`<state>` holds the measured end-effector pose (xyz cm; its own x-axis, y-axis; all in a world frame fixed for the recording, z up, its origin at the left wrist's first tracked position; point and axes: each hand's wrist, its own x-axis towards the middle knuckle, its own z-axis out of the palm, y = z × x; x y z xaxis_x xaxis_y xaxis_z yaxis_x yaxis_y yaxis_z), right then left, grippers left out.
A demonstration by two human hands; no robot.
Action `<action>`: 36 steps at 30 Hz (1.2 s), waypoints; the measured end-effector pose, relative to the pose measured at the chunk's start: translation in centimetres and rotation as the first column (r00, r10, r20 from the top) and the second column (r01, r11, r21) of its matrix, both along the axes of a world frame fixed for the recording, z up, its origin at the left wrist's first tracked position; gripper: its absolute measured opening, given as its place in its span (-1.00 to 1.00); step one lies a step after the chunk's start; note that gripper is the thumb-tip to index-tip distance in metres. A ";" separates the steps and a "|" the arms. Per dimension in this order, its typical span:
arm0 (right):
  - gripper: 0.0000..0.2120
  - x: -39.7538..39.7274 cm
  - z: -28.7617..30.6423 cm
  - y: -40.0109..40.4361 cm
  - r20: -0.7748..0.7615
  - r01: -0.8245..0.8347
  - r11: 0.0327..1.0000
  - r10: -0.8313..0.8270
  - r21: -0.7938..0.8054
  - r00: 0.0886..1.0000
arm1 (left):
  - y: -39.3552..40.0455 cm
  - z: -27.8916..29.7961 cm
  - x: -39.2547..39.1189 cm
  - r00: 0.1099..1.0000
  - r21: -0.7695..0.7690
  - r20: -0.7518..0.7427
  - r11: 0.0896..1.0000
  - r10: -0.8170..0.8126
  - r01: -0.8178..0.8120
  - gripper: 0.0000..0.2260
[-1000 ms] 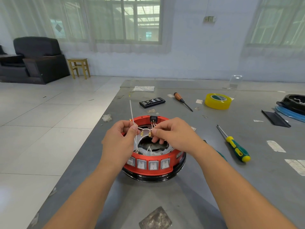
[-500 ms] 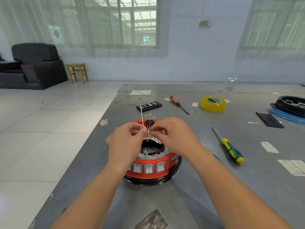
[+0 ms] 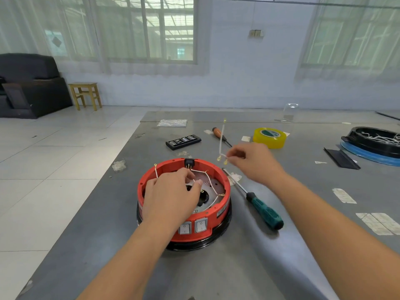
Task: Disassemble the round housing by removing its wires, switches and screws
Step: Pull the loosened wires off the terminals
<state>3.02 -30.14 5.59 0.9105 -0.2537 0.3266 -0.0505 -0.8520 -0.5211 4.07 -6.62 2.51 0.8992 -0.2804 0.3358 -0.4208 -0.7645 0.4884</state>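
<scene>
A loose wire is pinched by the right hand above the worktop; a wire inside the housing is pinched by the left hand.

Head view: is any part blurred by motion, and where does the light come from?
Head view: the right hand and its white wire look slightly smeared; the red housing is sharp; daylight enters through the curtained windows, and straight edges bow from the wide lens.

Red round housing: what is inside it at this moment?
Inside the red round housing lie loose white wires with gold ring terminals over a metal plate with a dark central hole. The left hand covers the left part.
</scene>
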 end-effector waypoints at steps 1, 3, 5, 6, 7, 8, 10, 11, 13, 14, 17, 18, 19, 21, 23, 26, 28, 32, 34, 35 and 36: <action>-0.92 0.7 0.0 -1.7 -0.047 0.053 0.999 -0.053 -0.010 0.997 | -0.2 -0.1 0.3 1.000 0.073 0.013 0.997 0.007 -0.007 -0.72; -0.93 2.2 -0.6 -4.8 -0.156 0.143 0.988 -0.150 -0.057 0.976 | -0.8 -0.1 1.0 1.000 0.170 -0.007 0.985 0.009 -0.008 -0.68; -0.92 3.8 -1.3 -7.3 -0.244 0.218 0.972 -0.232 -0.082 0.942 | -1.3 0.0 1.8 0.999 0.243 -0.041 0.970 0.014 -0.004 -0.67; -0.91 4.5 -1.8 -8.4 -0.276 0.249 0.963 -0.267 -0.099 0.923 | -1.5 0.0 2.1 0.999 0.274 -0.051 0.962 0.016 -0.002 -0.68; -0.90 5.2 -2.1 -9.3 -0.302 0.270 0.955 -0.295 -0.122 0.907 | -1.7 -0.1 2.3 0.998 0.299 -0.055 0.954 0.018 0.000 -0.69; -0.90 5.9 -2.5 -10.0 -0.322 0.282 0.948 -0.315 -0.147 0.893 | -1.8 -0.3 2.5 0.998 0.317 -0.057 0.948 0.020 -0.001 -0.70; -0.89 7.1 -3.4 -11.1 -0.342 0.303 0.934 -0.352 -0.189 0.871 | -1.8 -0.7 2.8 0.998 0.338 -0.054 0.941 0.020 -0.001 -0.71; -0.89 7.6 -3.8 -11.6 -0.344 0.320 0.927 -0.371 -0.197 0.862 | -1.8 -0.9 2.9 0.999 0.341 -0.050 0.940 0.020 -0.001 -0.72; -0.87 8.4 -4.5 -12.4 -0.340 0.360 0.912 -0.407 -0.195 0.848 | -1.8 -1.0 3.0 0.999 0.340 -0.044 0.940 0.022 -0.006 -0.72; -0.84 8.7 -4.7 -12.7 -0.334 0.376 0.906 -0.421 -0.194 0.843 | -1.8 -1.1 3.0 0.999 0.339 -0.040 0.941 0.023 -0.008 -0.73; -0.82 9.2 -4.9 -13.1 -0.332 0.373 0.903 -0.426 -0.212 0.842 | -1.8 -1.0 2.9 0.999 0.337 -0.039 0.942 0.025 -0.011 -0.73; -0.86 9.2 -4.8 -13.1 -0.345 0.361 0.906 -0.419 -0.220 0.840 | -1.9 -1.0 2.9 0.999 0.334 -0.040 0.943 0.027 -0.012 -0.74; -0.88 9.1 -4.7 -13.1 -0.361 0.348 0.910 -0.410 -0.226 0.838 | -1.8 -1.0 2.8 0.999 0.330 -0.040 0.944 0.029 -0.014 -0.74; -0.75 9.0 -4.6 -12.8 -0.375 0.327 0.910 -0.405 -0.255 0.834 | -1.8 -0.9 2.7 0.999 0.320 -0.043 0.947 0.032 -0.017 -0.74; -0.62 8.8 -4.4 -12.2 -0.364 0.307 0.906 -0.403 -0.292 0.840 | -1.8 -0.7 2.5 0.998 0.313 -0.046 0.950 0.035 -0.018 -0.74; -0.56 8.8 -5.0 -10.9 -0.404 0.224 0.904 -0.370 -0.364 0.837 | -1.7 -0.6 2.4 0.998 0.305 -0.049 0.952 0.035 -0.018 -0.74; -0.59 9.0 -5.7 -10.1 -0.474 0.170 0.896 -0.368 -0.409 0.800 | -1.7 -0.6 2.3 0.998 0.299 -0.052 0.954 0.035 -0.017 -0.75; -0.53 9.4 -6.5 -10.1 -0.503 0.113 0.888 -0.352 -0.445 0.789 | -1.7 -0.6 2.3 0.998 0.286 -0.047 0.958 0.040 -0.025 -0.75; -0.53 9.5 -6.5 -10.4 -0.501 0.098 0.897 -0.328 -0.432 0.801 | -1.7 -0.6 2.3 0.998 0.285 -0.047 0.958 0.041 -0.026 -0.76; -0.53 9.6 -6.5 -10.5 -0.499 0.096 0.903 -0.318 -0.419 0.806 | -1.7 -0.7 2.3 0.998 0.284 -0.047 0.958 0.042 -0.027 -0.76; -0.53 9.6 -6.5 -10.6 -0.494 0.099 0.909 -0.309 -0.406 0.813 | -1.7 -0.7 2.3 0.998 0.283 -0.047 0.959 0.043 -0.028 -0.76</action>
